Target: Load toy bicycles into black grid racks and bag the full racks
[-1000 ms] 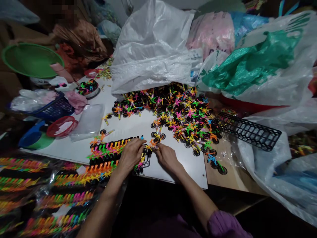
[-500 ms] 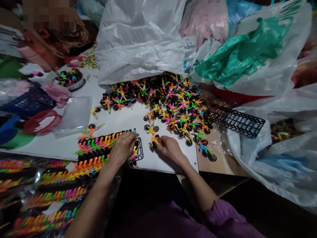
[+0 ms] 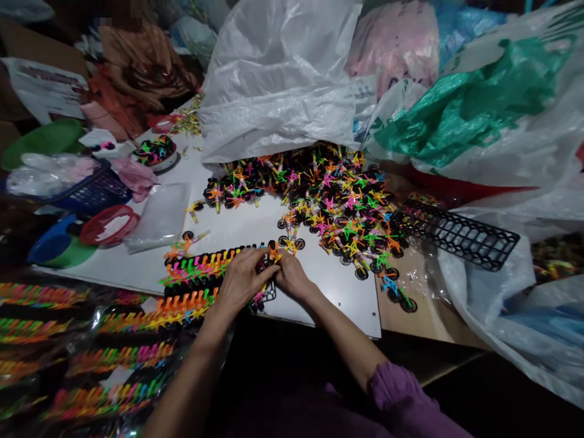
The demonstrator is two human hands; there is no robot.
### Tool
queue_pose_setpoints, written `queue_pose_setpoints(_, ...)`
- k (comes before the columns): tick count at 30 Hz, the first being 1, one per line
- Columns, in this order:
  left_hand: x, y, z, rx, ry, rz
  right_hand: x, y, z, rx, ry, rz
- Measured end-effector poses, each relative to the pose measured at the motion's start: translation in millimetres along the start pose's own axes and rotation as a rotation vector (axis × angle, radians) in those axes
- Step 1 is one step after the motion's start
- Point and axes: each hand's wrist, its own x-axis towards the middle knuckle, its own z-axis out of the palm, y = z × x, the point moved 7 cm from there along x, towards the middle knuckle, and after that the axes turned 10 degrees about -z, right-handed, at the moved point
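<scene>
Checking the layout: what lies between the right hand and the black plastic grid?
In the head view, small colourful toy bicycles lie between the right hand and the grid.

"What's the left hand (image 3: 244, 283) hiding?"

"It's covering most of the black plastic rack (image 3: 270, 293), and the right hand (image 3: 292, 277) is blocking whatever its fingers are touching."

"And near left?"

"The toy bicycle rows (image 3: 121, 353) are blurring under clear plastic and running off the edge."

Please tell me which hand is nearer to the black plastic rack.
The right hand is nearer; it lies below and to the left of the black plastic rack in this view. The left hand is farther away, on the right hand's far side.
</scene>
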Motion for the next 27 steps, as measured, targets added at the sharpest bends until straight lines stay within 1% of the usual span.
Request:
queue_pose_setpoints(3, 1, 3, 1.3, 0.036, 0.015, 0.027, 5, -3, 6, -0.090, -0.081, -0.058)
queue_pose_setpoints(6, 2, 1, 0.2, 0.063, 0.066, 0.016, 8, -4, 12, -0.170, -0.147, -0.077)
queue_pose_setpoints(8, 2, -1, 0.7, 0.050, 0.067, 0.007, 7, -5, 15, -0.203, -0.169, -0.085)
queue_pose_setpoints(11, 0, -2, -0.2, -0.027, 0.056, 0.000, 3, -3, 14, -0.218, -0.155, -0.086)
queue_pose_setpoints(13, 0, -4, -2.2, -0.069, 0.051, -0.016, 2, -3, 12, -0.188, -0.143, -0.111)
queue_pose_setpoints(16, 3, -5, -4.6, -0.078, 0.024, -0.047, 5, 0, 7, -0.131, -0.137, -0.126)
queue_pose_setpoints(19, 7, -5, -4.8, -0.069, -0.017, -0.065, 7, 4, 6, -0.146, -0.138, -0.102)
queue_pose_setpoints(23, 6, -1, -1.6, -0.028, -0.039, -0.025, 4, 0, 11, -0.227, -0.102, -0.099)
queue_pose_setpoints(25, 4, 1, 0.8, 0.008, -0.025, -0.001, 1, -3, 14, -0.258, -0.097, -0.085)
queue_pose_setpoints(27, 1, 3, 2.5, 0.037, 0.001, 0.017, 0, -5, 12, -0.253, -0.113, -0.082)
